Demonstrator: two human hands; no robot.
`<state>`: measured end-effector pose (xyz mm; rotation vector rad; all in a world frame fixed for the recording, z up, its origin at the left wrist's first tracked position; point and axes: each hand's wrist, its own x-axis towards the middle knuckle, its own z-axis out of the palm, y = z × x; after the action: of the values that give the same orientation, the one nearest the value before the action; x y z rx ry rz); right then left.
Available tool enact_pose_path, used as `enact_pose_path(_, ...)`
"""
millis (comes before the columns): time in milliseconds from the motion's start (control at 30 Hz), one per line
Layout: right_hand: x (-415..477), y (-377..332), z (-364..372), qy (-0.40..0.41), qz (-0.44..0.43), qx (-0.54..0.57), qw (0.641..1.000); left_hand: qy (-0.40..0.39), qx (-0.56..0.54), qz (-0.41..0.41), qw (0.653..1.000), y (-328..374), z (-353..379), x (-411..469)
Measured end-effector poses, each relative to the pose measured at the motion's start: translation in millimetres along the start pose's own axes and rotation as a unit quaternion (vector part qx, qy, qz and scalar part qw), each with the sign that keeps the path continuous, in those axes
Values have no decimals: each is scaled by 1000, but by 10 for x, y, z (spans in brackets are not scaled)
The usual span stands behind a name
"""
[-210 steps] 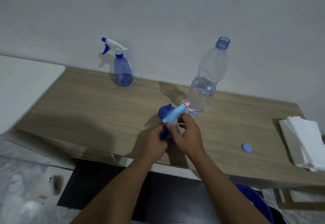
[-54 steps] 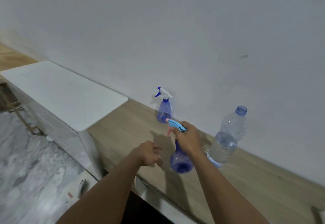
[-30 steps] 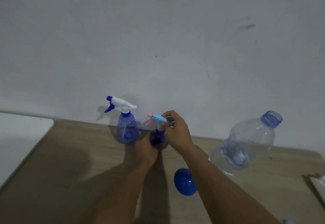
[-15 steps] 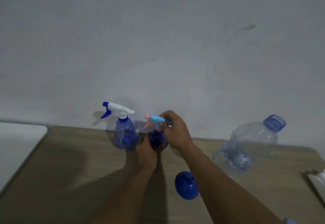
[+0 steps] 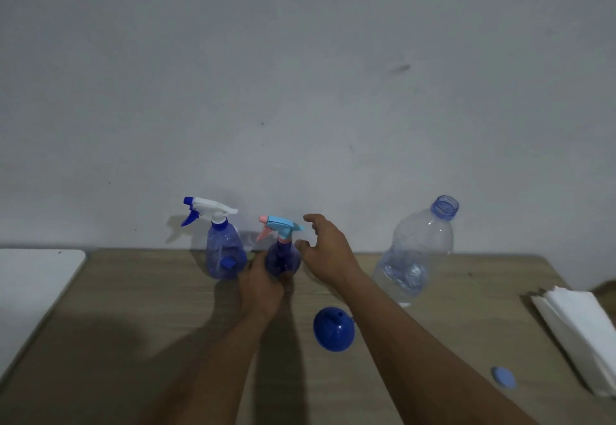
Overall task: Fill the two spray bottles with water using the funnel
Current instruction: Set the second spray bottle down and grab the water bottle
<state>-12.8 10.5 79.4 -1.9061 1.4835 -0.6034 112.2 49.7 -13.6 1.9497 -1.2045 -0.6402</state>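
The fingers of your left hand (image 5: 261,288) wrapped the belly of the pink-trigger spray bottle (image 5: 283,259), steadying it upright on the worktop (image 5: 133,308). Your right hand (image 5: 328,254) hung spread and empty beside its head. Just left of those fingers stood the white-trigger spray bottle (image 5: 225,251). Back by your right wrist lay the funnel (image 5: 333,329).

Left hand (image 5: 261,286), right hand (image 5: 328,251) bare; forearms (image 5: 416,334) bare to frame edge.

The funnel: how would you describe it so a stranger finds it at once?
Start at the wooden table along the wall. In front of the clear water bottle, toward its left, lies the funnel. It alone is opaque dark blue, a round dome without trigger.
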Motion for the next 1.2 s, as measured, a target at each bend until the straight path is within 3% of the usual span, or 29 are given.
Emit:
enact_pose_path(333, -989, 426, -355, -13, 2, -58, 998, 21, 28, 71, 997, 519, -150, -401)
enact_pose_path(533, -1569, 1077, -642, -24, 43, -101, 994, -94, -54, 96, 989, 1075, 137, -760)
enact_pose_path(700, -1838, 1726, -1012, -30, 115, -146, 982, -128, -63, 98, 985, 1498, 549, -1033)
enact_pose_path(1033, -1981, 2892, -1486, -46, 204, -225, 952, -33, -67, 102, 992, 1613, 1060, -1036)
enact_pose_path(1200, -2059, 3155, -1478, -48, 154, -282, 946, -2, -60, 103, 993, 1617, 1119, -1037)
